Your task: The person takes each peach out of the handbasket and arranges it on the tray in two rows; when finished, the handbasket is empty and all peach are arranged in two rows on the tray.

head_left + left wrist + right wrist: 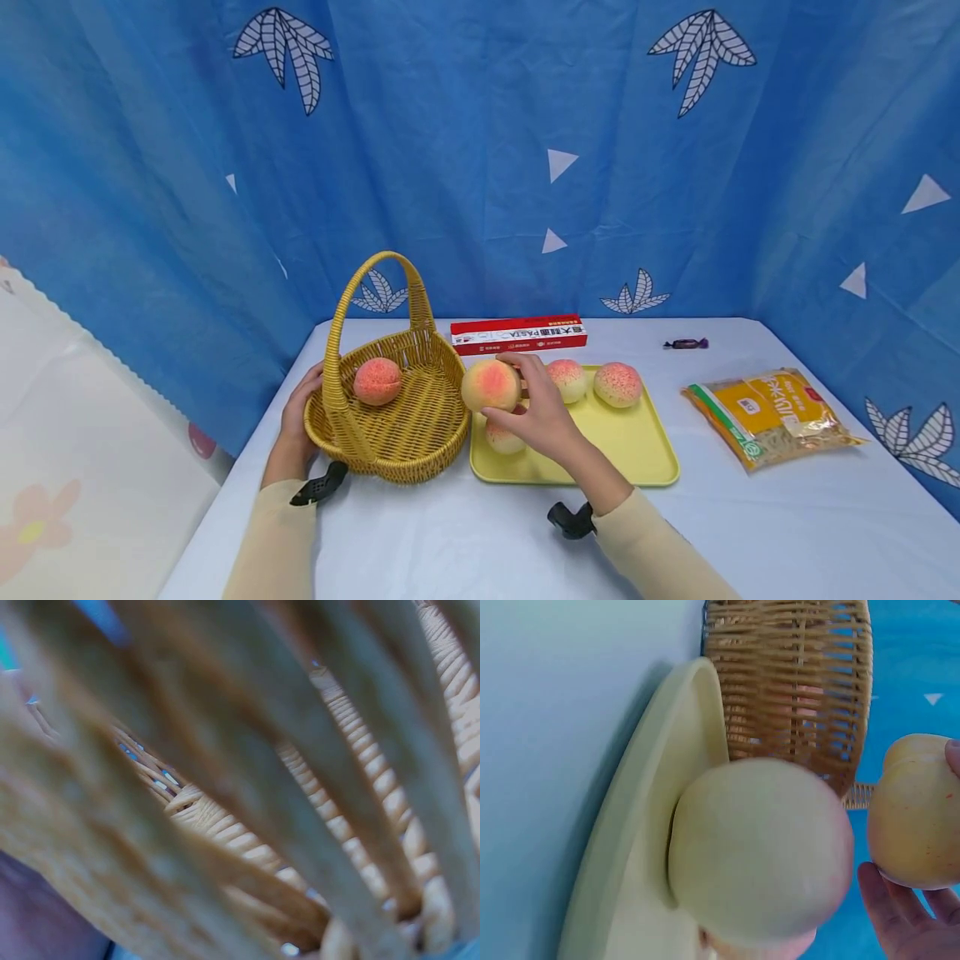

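My right hand grips a yellow-orange peach with a red blush, held above the tray's left end beside the basket. My left hand holds the left side of a woven basket with a tall handle; some of its fingers are hidden. Inside the basket lies a coral-pink peach. On the pale yellow tray sit two pink-speckled peaches at the back, one left and one right. Another pale peach is partly hidden below my right hand.
A red pasta box lies behind the tray. To the right are a small dark-wrapped candy and an orange-and-clear food bag. Blue curtains hang behind the white table.
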`<action>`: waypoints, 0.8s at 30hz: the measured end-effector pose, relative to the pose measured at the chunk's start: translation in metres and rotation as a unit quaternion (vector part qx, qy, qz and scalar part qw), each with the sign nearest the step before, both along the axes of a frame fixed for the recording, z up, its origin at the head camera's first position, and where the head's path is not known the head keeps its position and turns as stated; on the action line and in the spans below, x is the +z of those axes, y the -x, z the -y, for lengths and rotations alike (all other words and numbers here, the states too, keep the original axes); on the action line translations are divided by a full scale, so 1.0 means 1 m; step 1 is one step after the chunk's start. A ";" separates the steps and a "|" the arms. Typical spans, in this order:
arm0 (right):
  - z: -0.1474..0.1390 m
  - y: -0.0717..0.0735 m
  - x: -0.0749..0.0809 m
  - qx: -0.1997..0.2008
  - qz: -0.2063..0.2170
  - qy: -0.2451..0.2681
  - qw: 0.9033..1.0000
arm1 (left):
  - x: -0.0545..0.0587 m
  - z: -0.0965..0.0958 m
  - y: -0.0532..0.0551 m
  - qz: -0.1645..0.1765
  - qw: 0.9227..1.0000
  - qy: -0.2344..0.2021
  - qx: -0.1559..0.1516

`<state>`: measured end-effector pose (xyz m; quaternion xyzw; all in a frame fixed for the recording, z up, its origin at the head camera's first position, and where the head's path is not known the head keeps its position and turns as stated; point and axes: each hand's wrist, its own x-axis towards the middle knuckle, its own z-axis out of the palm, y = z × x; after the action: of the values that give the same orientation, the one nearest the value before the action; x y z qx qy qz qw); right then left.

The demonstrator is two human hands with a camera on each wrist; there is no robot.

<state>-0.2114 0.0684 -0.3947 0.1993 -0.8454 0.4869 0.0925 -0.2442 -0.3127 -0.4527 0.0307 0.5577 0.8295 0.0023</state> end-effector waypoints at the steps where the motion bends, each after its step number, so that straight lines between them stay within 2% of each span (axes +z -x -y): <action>1: -0.004 0.000 -0.001 -0.003 -0.005 -0.003 1.000 | 0.000 0.000 0.000 -0.002 1.000 0.000 -0.003; 5: -0.018 0.001 -0.005 -0.008 -0.022 -0.014 1.000 | -0.001 0.000 -0.001 -0.011 1.000 -0.013 -0.009; 11: -0.034 0.000 -0.010 -0.016 -0.027 -0.008 0.999 | -0.001 0.001 0.000 -0.013 1.000 -0.025 -0.012; 24: -0.068 -0.005 -0.019 -0.071 -0.006 -0.022 0.997 | -0.002 0.001 0.001 0.004 1.000 -0.025 -0.001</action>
<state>-0.2067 0.1362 -0.4133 0.1434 -0.8675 0.4591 0.1271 -0.2455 -0.3137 -0.4550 0.0277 0.5366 0.8434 0.0049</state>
